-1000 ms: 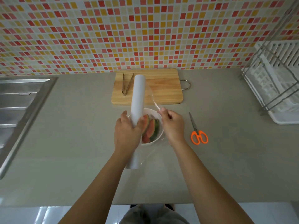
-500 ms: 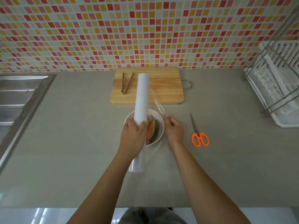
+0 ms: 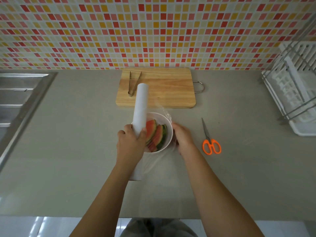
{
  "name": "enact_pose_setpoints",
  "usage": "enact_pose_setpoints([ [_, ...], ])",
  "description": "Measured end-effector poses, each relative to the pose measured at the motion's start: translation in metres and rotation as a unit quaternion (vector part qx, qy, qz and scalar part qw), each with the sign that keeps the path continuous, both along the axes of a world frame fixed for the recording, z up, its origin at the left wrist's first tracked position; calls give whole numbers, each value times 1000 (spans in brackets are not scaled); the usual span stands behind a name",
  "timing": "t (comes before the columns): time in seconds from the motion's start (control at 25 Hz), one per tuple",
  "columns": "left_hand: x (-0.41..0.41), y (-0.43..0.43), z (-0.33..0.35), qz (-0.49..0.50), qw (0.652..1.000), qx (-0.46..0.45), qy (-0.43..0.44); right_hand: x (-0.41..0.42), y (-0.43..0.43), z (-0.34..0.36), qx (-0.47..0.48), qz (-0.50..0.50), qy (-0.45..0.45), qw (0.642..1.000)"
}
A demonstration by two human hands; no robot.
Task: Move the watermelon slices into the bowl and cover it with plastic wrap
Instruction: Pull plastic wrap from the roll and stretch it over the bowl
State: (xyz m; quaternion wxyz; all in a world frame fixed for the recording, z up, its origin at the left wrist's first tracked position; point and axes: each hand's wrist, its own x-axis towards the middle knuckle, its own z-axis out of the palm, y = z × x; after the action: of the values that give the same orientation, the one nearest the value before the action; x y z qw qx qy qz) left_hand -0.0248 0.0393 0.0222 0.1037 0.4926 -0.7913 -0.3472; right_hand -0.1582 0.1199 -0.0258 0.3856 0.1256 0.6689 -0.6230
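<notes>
The roll of plastic wrap (image 3: 141, 103) is gripped by the left hand (image 3: 130, 144), fingers curled round it, over the left side of the bowl (image 3: 160, 115), and the clear sheet (image 3: 165, 112) is pinched by the right hand (image 3: 183, 135) at the bowl's right side. The watermelon slices (image 3: 155, 134) are already laid in the bowl, so that part looks done; the sheet is yet to be cut and pressed down. Farther back, tongs (image 3: 133, 82) are left on the cutting board (image 3: 167, 89).

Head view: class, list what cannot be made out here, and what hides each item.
Head view only:
- Bowl: left side hidden by the roll and left hand.
- Right hand: fingertips curled under, grip on film unclear.
- Watermelon slices: overlapping, count unclear.
- Dish rack: cut off by right edge.
- Sink: cut off by left edge.
</notes>
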Motion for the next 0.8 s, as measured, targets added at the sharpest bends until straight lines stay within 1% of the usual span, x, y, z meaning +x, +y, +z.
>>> enact_pose_setpoints([
  [0.12,1,-3,-2,-3,1000,-14,7,-1,-7,4,-88,-19,-38,995],
  [0.2,2,-5,-3,-4,1000,-14,6,1,-12,3,-92,-48,-52,993],
  [0.28,1,-5,-3,-3,1000,-7,7,5,-14,2,-57,-87,-34,994],
  [0.32,1,-5,-3,-3,1000,-5,9,9,-13,0,-26,-108,13,994],
  [0.36,1,-5,-4,-2,1000,-3,12,12,-10,-2,6,-123,99,987],
  [0.4,1,-6,-4,0,1000,0,16,16,-6,-2,15,-117,202,972],
  [0.44,2,-7,-4,3,1000,4,17,20,-3,-2,-1,-80,288,954],
  [0.48,2,-7,-5,4,1000,6,18,23,-1,-2,-29,-19,337,941],
  [0.56,3,-7,-4,0,1000,10,17,27,-2,-7,-57,100,356,927],
  [0.6,3,-6,-4,-3,1000,11,17,27,-3,-10,-54,130,352,925],
  [0.68,3,-5,-3,-7,1000,7,20,26,-6,-13,-42,132,347,927],
  [0.8,3,-6,-2,-11,1000,-1,16,15,-8,-13,13,102,372,922],
])
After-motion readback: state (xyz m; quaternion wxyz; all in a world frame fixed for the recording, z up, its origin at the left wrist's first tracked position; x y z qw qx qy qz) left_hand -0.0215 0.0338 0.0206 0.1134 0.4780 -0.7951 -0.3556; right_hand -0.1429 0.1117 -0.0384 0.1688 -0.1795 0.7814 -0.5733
